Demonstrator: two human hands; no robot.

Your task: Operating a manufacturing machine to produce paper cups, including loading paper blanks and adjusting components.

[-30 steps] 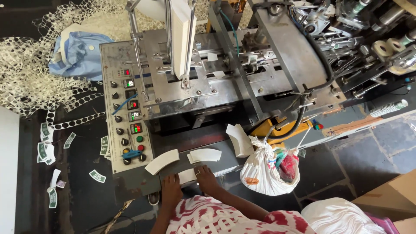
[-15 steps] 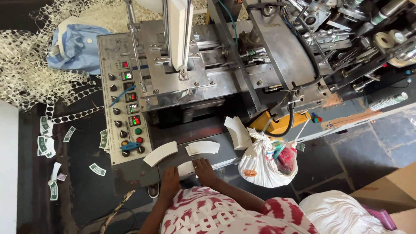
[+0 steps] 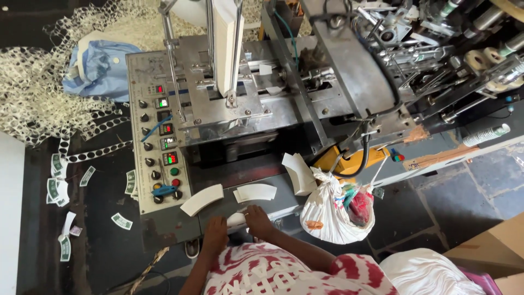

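I look down at a metal cup-forming machine [image 3: 284, 104]. My left hand [image 3: 215, 232] and my right hand [image 3: 256, 219] rest at the machine's front ledge [image 3: 273, 210], both on a small stack of white fan-shaped paper blanks [image 3: 236, 219] held between them. Two more stacks of blanks lie just beyond my hands: one tilted stack [image 3: 201, 199] on the left and one flat stack [image 3: 255, 192] on the right. A third stack [image 3: 297, 173] leans upright further right. A tall vertical stack of blanks [image 3: 226, 43] stands in the machine's feeder.
A control panel [image 3: 158, 147] with knobs, buttons and lit displays stands left of my hands. A tied white plastic bag [image 3: 335, 210] hangs on the right. Punched paper scrap [image 3: 38, 104] and printed offcuts [image 3: 57, 188] litter the dark floor. A blue cloth [image 3: 98, 68] lies at the back left.
My view has shifted slightly. Both hands have stayed on the small stack of blanks at the ledge, with my right hand moving a little over it.
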